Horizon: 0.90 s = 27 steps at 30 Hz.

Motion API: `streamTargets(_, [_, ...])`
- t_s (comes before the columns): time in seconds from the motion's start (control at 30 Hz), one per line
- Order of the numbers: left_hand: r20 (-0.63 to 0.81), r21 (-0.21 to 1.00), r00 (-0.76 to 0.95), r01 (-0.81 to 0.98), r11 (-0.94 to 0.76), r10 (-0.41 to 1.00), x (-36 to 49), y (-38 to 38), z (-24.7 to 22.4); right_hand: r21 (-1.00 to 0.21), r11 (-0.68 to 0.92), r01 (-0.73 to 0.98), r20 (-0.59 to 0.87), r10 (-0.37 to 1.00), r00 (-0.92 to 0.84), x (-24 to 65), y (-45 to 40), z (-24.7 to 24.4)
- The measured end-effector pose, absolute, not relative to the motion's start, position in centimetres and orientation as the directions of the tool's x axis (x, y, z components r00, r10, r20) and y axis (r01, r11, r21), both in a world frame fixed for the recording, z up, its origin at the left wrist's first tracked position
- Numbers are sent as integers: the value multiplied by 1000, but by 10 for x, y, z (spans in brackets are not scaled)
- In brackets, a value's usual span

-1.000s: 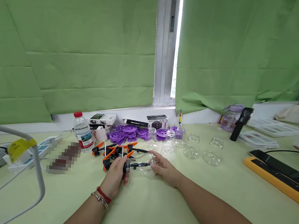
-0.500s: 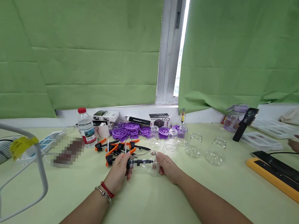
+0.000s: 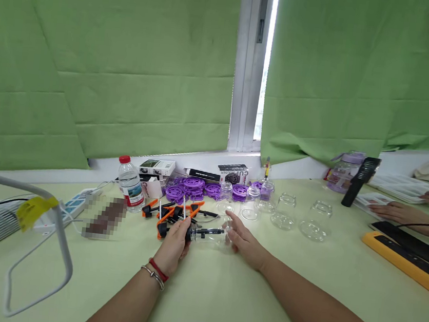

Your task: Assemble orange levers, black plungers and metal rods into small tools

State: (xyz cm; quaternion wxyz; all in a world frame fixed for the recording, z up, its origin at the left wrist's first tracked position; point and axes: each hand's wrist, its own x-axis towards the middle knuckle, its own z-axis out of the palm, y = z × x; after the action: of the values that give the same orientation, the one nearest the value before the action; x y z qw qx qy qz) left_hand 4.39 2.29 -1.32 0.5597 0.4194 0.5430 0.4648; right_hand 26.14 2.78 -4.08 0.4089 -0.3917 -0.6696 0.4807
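My left hand point(image 3: 175, 242) is closed round the black cap point(image 3: 189, 233) of a clear jar point(image 3: 213, 239), which lies sideways just above the table. A black rod point(image 3: 212, 231) runs from the cap into the jar. At the jar's base, my right hand point(image 3: 246, 242) has its fingers spread; whether they touch the jar is unclear. Behind my left hand lies a cluster of orange-and-black crank parts point(image 3: 195, 209) with pale rods. Several clear jars point(image 3: 284, 213) stand mouth-up behind and to the right.
Purple plastic discs point(image 3: 193, 185) and small boxes point(image 3: 157, 166) sit by the wall, beside a red-capped water bottle point(image 3: 130, 185). A grey metal frame point(image 3: 63, 247) rises at left. A yellow-and-black bar point(image 3: 407, 266) lies at right, near another person's hands point(image 3: 394, 211).
My right hand's fingers have loosened and spread from the jar's base. The left hand keeps its hold on the cap. At far right, the other person's hands have come further into view over the trays.
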Motion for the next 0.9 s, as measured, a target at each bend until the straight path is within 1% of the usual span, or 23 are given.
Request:
streamTargets(0.1, [-248, 966, -26, -87, 245, 968, 41, 25, -14, -865, 458, 208, 343, 840, -420, 263, 24, -40])
streamTargets(0.17, [-258, 961, -12, -101, 256, 966, 39, 26, -14, -756, 579, 304, 419, 786, -455, 263, 21, -38])
streamTargets(0.23, [-276, 955, 6, -113, 275, 961, 37, 27, -13, -629, 662, 407, 465, 741, -485, 263, 17, -34])
streamTargets(0.33, [-317, 941, 30, -115, 318, 948, 35, 28, -12, -435, 734, 522, 493, 679, -544, 265, 15, -29])
streamTargets(0.43, [-345, 932, 36, -105, 347, 938, 34, 28, -10, -267, 773, 575, 504, 621, -601, 269, 17, -25])
streamTargets(0.5, [-345, 933, 40, -95, 348, 938, 34, 27, -8, -184, 791, 583, 513, 583, -630, 271, 19, -25])
streamTargets(0.57, [-327, 940, 46, -89, 330, 944, 34, 26, -6, -137, 805, 577, 521, 554, -649, 273, 21, -26])
streamTargets(0.63, [-302, 949, 49, -82, 305, 952, 35, 24, -5, -127, 809, 574, 524, 546, -654, 273, 22, -28])
streamTargets(0.7, [-277, 957, 48, -79, 281, 960, 36, 23, -4, -166, 800, 576, 518, 568, -640, 274, 22, -29])
streamTargets(0.77, [-259, 962, 41, -75, 262, 965, 38, 22, -3, -254, 780, 572, 502, 612, -611, 274, 20, -30])
streamTargets(0.9, [-210, 976, 0, -50, 210, 978, 43, 19, -2, -472, 701, 534, 434, 712, -552, 274, 16, -30])
